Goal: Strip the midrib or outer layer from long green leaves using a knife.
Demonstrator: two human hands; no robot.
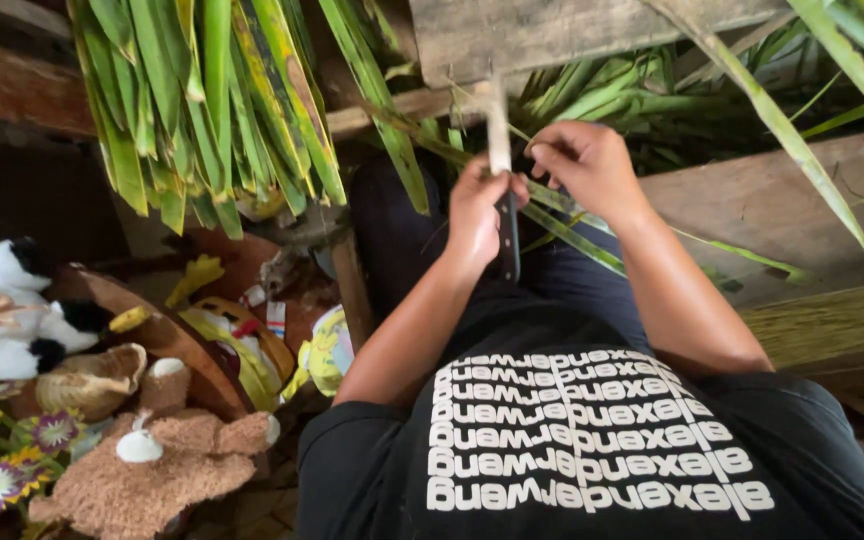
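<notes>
- Green strips everywhere: the left hand is closing tight around the dark handle of a knife, the blade pointing up and away from the body.
- The right hand is pinching a long green leaf strip between curled fingers, just beside the blade.
- That strip is running down to the right across the lap, over the dark trousers.
- A bundle of long green leaves is hanging at upper left, well apart from both hands.
- A wooden board is sitting just above the knife tip.
- Plush toys and a woven basket are lying on the floor at lower left.
</notes>
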